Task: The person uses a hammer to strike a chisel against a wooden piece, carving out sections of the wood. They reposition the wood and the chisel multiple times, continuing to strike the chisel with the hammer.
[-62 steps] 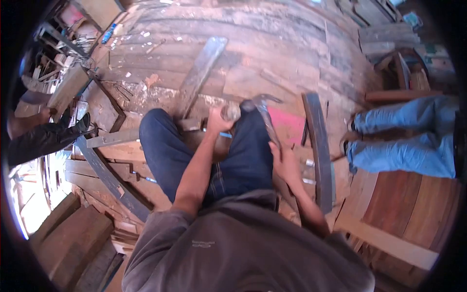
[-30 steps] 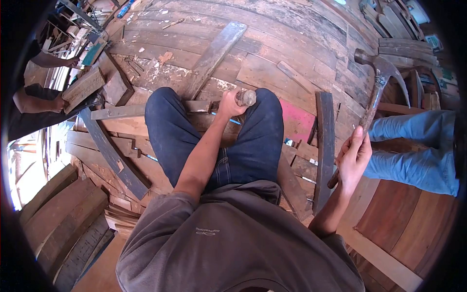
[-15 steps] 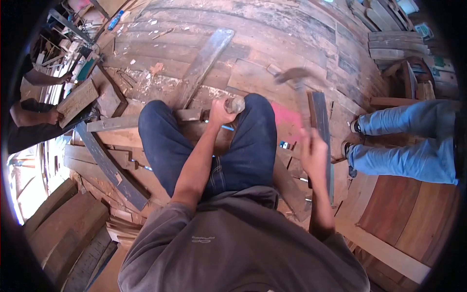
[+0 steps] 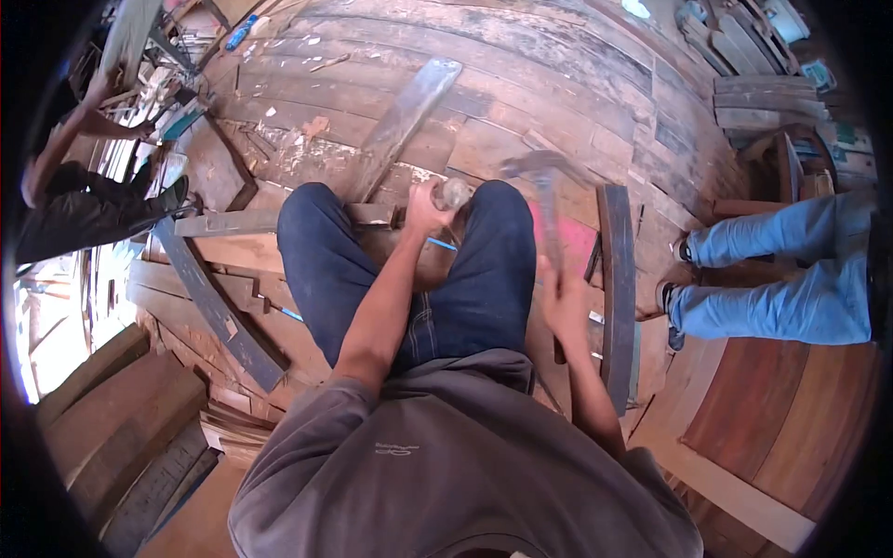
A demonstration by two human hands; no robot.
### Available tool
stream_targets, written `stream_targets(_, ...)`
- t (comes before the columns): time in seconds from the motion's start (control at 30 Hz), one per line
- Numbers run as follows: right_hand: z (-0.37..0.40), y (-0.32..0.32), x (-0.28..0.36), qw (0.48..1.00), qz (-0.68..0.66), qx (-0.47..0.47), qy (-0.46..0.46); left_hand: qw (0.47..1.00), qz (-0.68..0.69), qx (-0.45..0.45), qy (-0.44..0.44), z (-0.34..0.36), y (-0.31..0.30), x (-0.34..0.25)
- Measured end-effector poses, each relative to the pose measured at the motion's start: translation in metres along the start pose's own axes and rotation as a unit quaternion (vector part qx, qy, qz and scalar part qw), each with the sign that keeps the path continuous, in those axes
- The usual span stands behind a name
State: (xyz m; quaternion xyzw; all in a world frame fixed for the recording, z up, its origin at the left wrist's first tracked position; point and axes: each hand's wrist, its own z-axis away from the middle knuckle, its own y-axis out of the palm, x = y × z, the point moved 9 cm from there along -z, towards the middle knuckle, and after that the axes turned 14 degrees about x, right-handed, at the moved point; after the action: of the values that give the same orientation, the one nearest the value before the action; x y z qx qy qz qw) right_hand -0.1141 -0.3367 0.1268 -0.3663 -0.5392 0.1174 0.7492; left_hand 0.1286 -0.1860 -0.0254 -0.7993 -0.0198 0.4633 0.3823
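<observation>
My left hand [image 4: 426,206] is closed around an upright chisel [image 4: 454,193], of which only the round, worn handle end shows; its blade is hidden below. It is between my knees, beside a wooden beam [image 4: 288,221] that passes behind my left knee. My right hand [image 4: 566,298], smeared by motion, grips a hammer [image 4: 547,200]. The blurred hammer head [image 4: 532,166] is raised to the right of the chisel, apart from it. A pinkish-red patch [image 4: 572,244] lies on the floor behind the hammer handle.
A long plank [image 4: 409,116] lies ahead among wood chips. Dark boards lie to my left [image 4: 219,307] and right [image 4: 616,288]. A person in blue jeans [image 4: 772,302] is at right; another person's arm [image 4: 79,126] holds a board [image 4: 128,42] at left.
My right hand and the hammer have swung left, closer to the chisel. My left hand keeps its hold. The person at left has raised the board.
</observation>
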Motion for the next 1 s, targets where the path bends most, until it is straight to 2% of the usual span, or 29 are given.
stream_targets(0.07,0.008,-0.022,-0.019,0.981,-0.184,-0.010,0.064,0.999,0.036,0.014,-0.003,-0.008,0.000,-0.001)
stream_targets(0.2,0.020,-0.083,-0.019,0.980,-0.180,-0.070,0.044,0.994,0.079,0.070,0.022,-0.002,0.011,-0.016)
stream_targets(0.23,0.025,-0.091,-0.025,0.980,-0.173,-0.086,0.046,0.992,0.072,0.099,-0.003,0.001,0.016,-0.019)
stream_targets(0.3,0.033,-0.100,-0.037,0.980,-0.165,-0.091,0.068,0.986,0.095,0.127,0.042,0.000,0.021,-0.044)
stream_targets(0.37,0.040,-0.098,-0.047,0.976,-0.176,-0.084,0.097,0.975,0.129,0.146,0.108,0.001,0.021,-0.076)
stream_targets(0.47,0.049,-0.092,-0.063,0.972,-0.182,-0.078,0.126,0.961,0.127,0.214,0.121,0.003,0.046,-0.080)
stream_targets(0.5,0.048,-0.087,-0.067,0.973,-0.181,-0.073,0.123,0.958,0.141,0.212,0.133,0.003,0.042,-0.087)
stream_targets(0.6,0.046,-0.073,-0.069,0.973,-0.167,-0.046,0.152,0.968,0.130,0.185,0.113,-0.001,0.034,-0.087)
stream_targets(0.7,0.039,-0.055,-0.069,0.975,-0.167,-0.013,0.149,0.967,0.143,0.195,0.080,0.006,0.029,-0.069)
stream_targets(0.8,0.029,-0.042,-0.065,0.986,-0.123,0.003,0.115,0.968,0.143,0.188,0.084,0.004,0.029,-0.060)
stream_targets(0.9,0.031,-0.030,-0.051,0.982,-0.122,0.008,0.142,0.961,0.143,0.212,0.108,-0.003,0.033,-0.065)
stream_targets(1.0,0.034,-0.022,-0.045,0.981,-0.123,0.010,0.150,0.956,0.142,0.237,0.096,-0.002,0.036,-0.061)
